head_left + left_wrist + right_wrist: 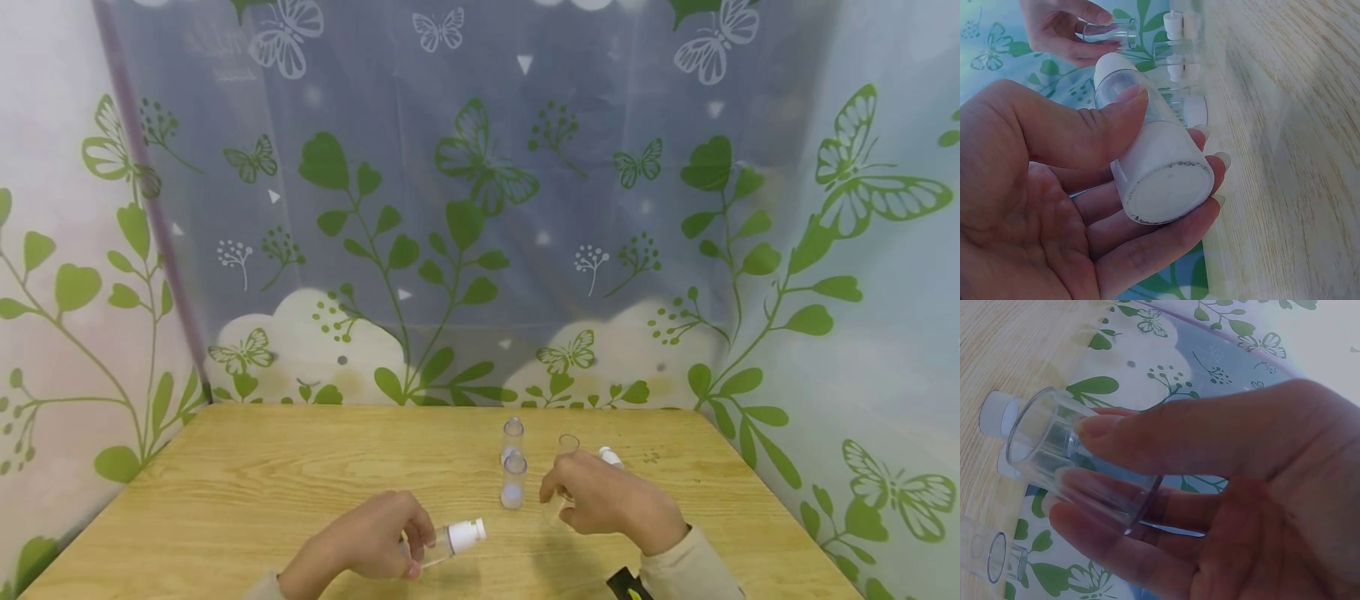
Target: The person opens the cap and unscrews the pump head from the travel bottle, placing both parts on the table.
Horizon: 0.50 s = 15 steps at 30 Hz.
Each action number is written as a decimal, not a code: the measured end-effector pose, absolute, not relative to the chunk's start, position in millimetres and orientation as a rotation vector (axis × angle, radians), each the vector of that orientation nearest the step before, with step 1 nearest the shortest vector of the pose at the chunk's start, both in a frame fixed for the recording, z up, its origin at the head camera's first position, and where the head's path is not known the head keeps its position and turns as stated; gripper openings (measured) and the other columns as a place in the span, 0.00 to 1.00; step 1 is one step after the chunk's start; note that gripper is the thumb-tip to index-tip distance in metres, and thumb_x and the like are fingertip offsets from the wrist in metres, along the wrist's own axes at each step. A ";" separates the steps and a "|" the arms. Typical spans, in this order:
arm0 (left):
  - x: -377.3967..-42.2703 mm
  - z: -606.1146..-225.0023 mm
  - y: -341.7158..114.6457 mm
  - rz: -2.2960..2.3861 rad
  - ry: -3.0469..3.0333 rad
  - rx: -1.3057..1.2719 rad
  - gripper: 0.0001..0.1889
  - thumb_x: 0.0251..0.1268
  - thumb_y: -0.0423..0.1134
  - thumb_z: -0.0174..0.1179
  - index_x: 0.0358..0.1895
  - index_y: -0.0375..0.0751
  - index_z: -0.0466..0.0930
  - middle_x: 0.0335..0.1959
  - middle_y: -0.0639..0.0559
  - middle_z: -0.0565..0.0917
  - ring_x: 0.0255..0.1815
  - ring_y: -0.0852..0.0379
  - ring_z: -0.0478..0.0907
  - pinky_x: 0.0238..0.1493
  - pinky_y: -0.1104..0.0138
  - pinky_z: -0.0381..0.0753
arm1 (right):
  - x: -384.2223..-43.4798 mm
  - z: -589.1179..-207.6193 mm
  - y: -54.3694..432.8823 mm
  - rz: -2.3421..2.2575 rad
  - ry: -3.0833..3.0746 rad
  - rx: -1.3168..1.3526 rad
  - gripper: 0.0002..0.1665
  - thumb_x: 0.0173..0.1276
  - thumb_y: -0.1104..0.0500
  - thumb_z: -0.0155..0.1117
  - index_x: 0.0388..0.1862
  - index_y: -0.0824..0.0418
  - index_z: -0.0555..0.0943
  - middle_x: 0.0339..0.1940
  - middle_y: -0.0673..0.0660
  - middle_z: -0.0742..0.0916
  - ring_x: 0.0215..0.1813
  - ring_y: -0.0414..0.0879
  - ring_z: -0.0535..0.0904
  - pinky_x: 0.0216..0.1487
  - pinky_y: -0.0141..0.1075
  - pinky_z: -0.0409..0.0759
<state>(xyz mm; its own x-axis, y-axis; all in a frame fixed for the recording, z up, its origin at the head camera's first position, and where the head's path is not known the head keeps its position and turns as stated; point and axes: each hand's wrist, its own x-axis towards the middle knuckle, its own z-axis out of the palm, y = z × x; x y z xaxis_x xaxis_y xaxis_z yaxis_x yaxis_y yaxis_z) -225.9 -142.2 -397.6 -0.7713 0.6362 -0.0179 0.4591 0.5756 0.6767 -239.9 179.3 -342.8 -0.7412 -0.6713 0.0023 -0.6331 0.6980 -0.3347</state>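
My left hand [375,533] grips a small pump bottle [462,536] tilted on its side above the table, its white pump end facing right. In the left wrist view, the thumb presses the bottle's [1159,172] clear middle, and its flat white base faces the camera. My right hand [618,504] holds a clear open-ended cylinder [1038,434] between thumb and fingers. Two clear bottles with whitish lower parts, a nearer one [513,482] and a farther one [513,433], stand upright between the hands.
Behind my right hand stands another clear cylinder [568,442], partly hidden. A white pump top [611,456] shows beside it. The wooden table [300,467] meets printed curtains [480,250] at the back and sides.
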 end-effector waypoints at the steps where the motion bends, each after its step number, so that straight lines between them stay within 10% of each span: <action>1: -225.9 -397.3 -142.2 0.986 2.545 0.898 0.15 0.46 0.18 0.67 0.41 0.30 0.88 0.26 0.56 0.88 0.28 0.66 0.80 0.31 0.72 0.80 | -240.0 -342.8 179.3 -0.477 2.784 -1.071 0.19 0.56 0.76 0.69 0.44 0.62 0.91 0.44 0.57 0.92 0.45 0.48 0.87 0.46 0.37 0.86; 15: -225.4 -397.3 -142.3 0.971 2.563 0.908 0.15 0.45 0.19 0.68 0.39 0.32 0.89 0.25 0.57 0.88 0.28 0.69 0.78 0.31 0.72 0.79 | -241.0 -340.5 182.8 -0.489 2.767 -0.973 0.19 0.60 0.78 0.66 0.46 0.63 0.90 0.46 0.59 0.91 0.51 0.60 0.87 0.49 0.45 0.88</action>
<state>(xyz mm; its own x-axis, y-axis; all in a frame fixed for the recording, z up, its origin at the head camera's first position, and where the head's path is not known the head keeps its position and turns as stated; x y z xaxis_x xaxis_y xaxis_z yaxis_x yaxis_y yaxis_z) -225.4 -142.3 -397.3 -0.7732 0.6340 -0.0156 0.4644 0.5828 0.6668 -241.0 182.8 -340.5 -0.7734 -0.6321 -0.0485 -0.5772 0.7337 -0.3586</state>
